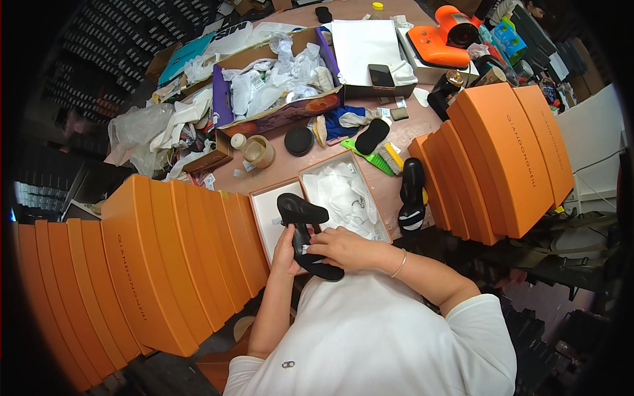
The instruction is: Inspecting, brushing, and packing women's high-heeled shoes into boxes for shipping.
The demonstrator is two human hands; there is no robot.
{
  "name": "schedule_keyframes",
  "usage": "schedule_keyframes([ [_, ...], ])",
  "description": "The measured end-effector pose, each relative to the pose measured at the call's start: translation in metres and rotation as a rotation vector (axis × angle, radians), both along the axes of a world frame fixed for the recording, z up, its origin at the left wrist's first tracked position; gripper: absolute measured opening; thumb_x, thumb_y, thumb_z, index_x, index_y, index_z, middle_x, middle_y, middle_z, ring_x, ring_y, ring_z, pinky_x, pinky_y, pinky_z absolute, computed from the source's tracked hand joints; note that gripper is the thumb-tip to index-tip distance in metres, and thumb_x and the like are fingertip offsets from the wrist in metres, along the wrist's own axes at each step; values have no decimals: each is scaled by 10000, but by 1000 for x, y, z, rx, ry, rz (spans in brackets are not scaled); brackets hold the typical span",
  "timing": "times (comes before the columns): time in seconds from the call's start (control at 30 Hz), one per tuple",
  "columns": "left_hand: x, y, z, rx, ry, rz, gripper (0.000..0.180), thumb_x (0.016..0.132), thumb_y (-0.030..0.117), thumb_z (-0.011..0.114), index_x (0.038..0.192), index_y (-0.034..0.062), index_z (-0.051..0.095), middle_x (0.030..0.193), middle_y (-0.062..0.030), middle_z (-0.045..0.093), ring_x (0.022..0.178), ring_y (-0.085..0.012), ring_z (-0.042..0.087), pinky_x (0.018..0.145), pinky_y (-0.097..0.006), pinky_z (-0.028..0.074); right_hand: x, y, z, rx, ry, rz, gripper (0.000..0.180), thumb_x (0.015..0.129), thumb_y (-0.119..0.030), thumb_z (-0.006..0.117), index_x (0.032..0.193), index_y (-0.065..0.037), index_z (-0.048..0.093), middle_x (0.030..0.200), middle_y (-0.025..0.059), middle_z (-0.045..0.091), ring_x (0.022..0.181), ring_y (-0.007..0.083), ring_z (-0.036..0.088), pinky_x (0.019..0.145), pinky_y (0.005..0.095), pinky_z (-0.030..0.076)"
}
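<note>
Head view: cluttered pinkish table (281,164), shelves (109,72) beyond; black sandal (302,231) held nearby.

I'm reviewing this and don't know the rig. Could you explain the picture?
No robot: a person works bare-handed, seen by a fisheye camera worn on the head, looking down. The left hand holds a black shoe; the right hand touches it, its grip unclear. Beyond, on the pinkish table, lies an open box with white paper in its right part; another black shoe is to its right. Orange boxes are stacked on both sides; a purple carton of crumpled wrapping sits farther back.
</note>
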State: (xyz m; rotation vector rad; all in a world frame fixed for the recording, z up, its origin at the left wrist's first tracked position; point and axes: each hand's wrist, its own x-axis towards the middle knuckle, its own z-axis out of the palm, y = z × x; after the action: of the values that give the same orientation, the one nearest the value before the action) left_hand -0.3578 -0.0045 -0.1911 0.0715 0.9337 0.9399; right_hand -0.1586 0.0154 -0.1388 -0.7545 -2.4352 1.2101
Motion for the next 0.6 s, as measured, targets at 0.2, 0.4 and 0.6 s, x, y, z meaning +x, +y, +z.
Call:
schedule_keyframes([
  [0.2,1,-4,8,-166,-67,-17,404,1005,396,414,1114,47,585,1014,-110,647,909,-228,643,788,-370,554,-21,-16,-3,34,148,-116,471,716,-63,668,1176,-79,566,1191,122,540,1146,343,480,993,427,386],
  [0.4,11,5,13,34,120,62,333,1019,305,404,1089,25,571,951,-100,647,818,-182,620,735,-319,535,-24,-21,17,-100,151,-296,414,878,-345,635,1155,-52,538,995,187,573,955,380,544,839,431,441],
  [0.6,12,22,33,166,222,-99,305,1007,250,406,1086,3,567,932,-142,660,815,-213,662,726,-345,569,-26,-23,18,-213,93,-201,457,818,-325,682,1165,-62,543,1017,157,597,982,349,573,825,451,451],
])
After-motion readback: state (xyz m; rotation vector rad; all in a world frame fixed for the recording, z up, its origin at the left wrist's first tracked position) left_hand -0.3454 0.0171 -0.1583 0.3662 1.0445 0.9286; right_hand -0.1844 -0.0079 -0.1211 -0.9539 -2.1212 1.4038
